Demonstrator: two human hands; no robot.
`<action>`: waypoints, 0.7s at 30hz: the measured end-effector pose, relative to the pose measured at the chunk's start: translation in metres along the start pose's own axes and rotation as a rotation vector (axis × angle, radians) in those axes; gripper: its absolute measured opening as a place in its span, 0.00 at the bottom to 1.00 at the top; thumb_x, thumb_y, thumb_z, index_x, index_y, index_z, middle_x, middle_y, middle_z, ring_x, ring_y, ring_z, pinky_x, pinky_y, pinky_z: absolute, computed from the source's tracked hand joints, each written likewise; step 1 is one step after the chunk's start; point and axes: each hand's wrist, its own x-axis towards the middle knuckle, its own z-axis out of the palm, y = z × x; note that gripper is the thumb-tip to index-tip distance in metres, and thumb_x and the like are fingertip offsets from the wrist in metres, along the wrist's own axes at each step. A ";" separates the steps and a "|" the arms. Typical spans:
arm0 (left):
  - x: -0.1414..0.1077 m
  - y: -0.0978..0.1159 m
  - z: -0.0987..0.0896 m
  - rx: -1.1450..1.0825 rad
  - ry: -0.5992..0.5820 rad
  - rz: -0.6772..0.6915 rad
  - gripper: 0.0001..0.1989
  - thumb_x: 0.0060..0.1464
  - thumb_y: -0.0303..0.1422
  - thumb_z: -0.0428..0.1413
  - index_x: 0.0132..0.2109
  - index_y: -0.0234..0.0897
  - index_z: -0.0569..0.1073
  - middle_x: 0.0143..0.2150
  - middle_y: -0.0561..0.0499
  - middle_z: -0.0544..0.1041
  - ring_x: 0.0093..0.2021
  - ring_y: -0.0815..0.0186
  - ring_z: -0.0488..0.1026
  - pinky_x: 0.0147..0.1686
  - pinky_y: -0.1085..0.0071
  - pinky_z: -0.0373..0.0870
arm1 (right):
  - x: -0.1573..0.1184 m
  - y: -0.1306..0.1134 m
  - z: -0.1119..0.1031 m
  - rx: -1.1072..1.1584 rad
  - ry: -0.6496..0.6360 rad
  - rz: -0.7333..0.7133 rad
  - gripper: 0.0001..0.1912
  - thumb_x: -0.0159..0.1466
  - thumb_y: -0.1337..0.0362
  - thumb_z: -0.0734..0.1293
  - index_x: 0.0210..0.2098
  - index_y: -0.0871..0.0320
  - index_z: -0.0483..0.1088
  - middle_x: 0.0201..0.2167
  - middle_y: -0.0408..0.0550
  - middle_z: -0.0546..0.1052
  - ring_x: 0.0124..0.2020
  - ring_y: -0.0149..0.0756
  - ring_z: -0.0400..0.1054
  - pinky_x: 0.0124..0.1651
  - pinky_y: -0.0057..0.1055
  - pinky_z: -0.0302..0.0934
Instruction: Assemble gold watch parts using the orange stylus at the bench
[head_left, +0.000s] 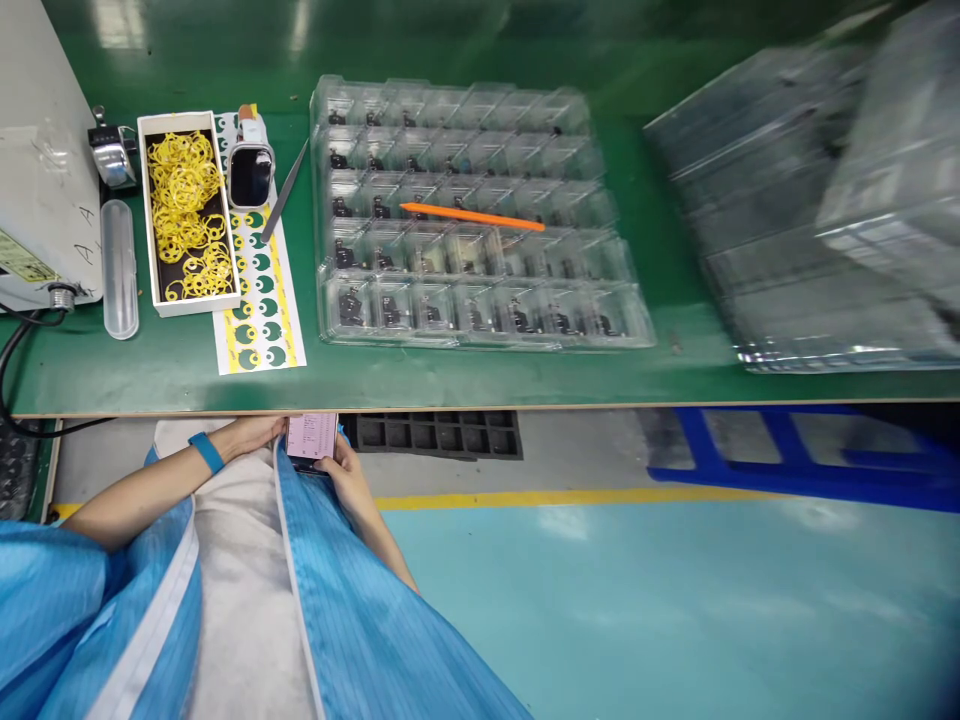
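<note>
Below the table's front edge, over my lap, a phone (311,438) with a lit, pale pink screen rests between my hands. My right hand (346,472) grips its lower right side, the thumb near the bottom of the screen. At the phone's left side is my left hand (259,434), its fingertips hidden behind the phone and the table edge, with a blue band on the wrist. Above, on the green table (487,378), a clear compartment tray (480,270) holds small black parts, and an orange stick (472,216) lies across it.
At the left are a white box of yellow rings (232,290), a sticker sheet (286,345), a smartwatch (250,175), tweezers (285,195), a clear case (120,270) and a grey machine (45,150). Blurred clear trays (825,220) stand right. A blue frame (750,455) is below.
</note>
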 end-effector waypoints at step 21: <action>0.002 -0.002 -0.004 0.007 0.009 -0.054 0.14 0.61 0.36 0.57 0.50 0.32 0.73 0.50 0.43 0.75 0.49 0.58 0.74 0.51 0.53 0.71 | 0.000 0.004 0.003 0.048 0.107 0.068 0.19 0.66 0.53 0.65 0.50 0.59 0.70 0.52 0.52 0.73 0.53 0.44 0.68 0.58 0.50 0.58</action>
